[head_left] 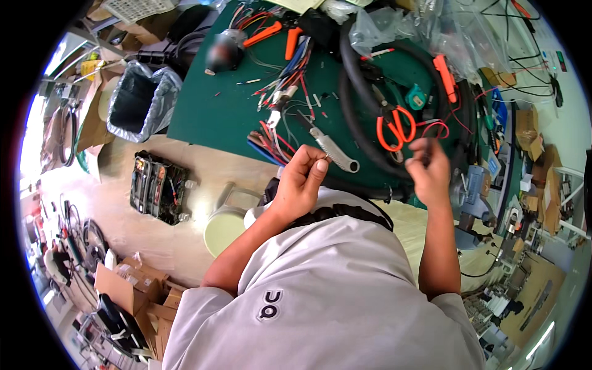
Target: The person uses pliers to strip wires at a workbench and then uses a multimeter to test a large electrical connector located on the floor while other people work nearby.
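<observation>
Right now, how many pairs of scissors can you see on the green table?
1: the orange-handled scissors lie on the green table, just beyond and left of the right hand. Others may be hidden under the plastic bags.

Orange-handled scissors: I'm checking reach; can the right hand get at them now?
Probably yes: the right hand is close to the orange-handled scissors, and nothing seems to block the way between them.

A pale stool stands on the floor, apart from a lined bin.
</observation>
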The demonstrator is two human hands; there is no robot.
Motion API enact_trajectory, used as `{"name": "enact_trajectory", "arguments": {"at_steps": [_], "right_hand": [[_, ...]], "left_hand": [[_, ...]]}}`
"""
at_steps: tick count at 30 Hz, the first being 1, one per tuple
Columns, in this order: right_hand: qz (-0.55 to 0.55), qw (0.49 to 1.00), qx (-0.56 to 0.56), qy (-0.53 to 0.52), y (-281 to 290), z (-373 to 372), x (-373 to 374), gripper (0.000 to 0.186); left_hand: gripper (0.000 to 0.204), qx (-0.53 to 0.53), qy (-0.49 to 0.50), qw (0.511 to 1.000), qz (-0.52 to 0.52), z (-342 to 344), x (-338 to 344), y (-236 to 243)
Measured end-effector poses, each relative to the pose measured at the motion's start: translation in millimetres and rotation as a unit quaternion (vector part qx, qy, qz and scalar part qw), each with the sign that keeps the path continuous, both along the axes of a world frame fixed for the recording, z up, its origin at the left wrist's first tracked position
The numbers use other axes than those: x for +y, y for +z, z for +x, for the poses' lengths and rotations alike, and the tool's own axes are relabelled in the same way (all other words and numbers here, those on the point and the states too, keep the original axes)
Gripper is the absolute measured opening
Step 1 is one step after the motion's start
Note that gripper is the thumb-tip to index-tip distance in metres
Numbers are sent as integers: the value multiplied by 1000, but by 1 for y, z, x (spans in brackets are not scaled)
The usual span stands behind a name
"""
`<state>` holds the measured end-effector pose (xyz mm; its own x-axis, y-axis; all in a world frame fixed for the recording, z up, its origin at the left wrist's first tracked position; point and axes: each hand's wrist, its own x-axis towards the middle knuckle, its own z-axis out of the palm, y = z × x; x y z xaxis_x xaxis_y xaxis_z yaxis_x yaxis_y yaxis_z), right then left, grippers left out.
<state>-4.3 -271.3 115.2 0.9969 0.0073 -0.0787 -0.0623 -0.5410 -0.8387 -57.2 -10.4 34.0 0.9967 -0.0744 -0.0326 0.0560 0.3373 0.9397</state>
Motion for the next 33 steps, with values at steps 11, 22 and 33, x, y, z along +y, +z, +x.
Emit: {"name": "enact_trajectory", "arguments": {"at_steps": [11,22,33], "right_hand": [[-121,941,186,255,-58,12,95,36],[85,924,290,232,-99,28,121,41],[98,935,267,213,-99,13,103,42]], "left_hand": [[29,-56,183,905,381,-28,55,2],[22,155,201,867,430,36,106,-38],[25,-12,7,737,675,74,106,-52]]}}
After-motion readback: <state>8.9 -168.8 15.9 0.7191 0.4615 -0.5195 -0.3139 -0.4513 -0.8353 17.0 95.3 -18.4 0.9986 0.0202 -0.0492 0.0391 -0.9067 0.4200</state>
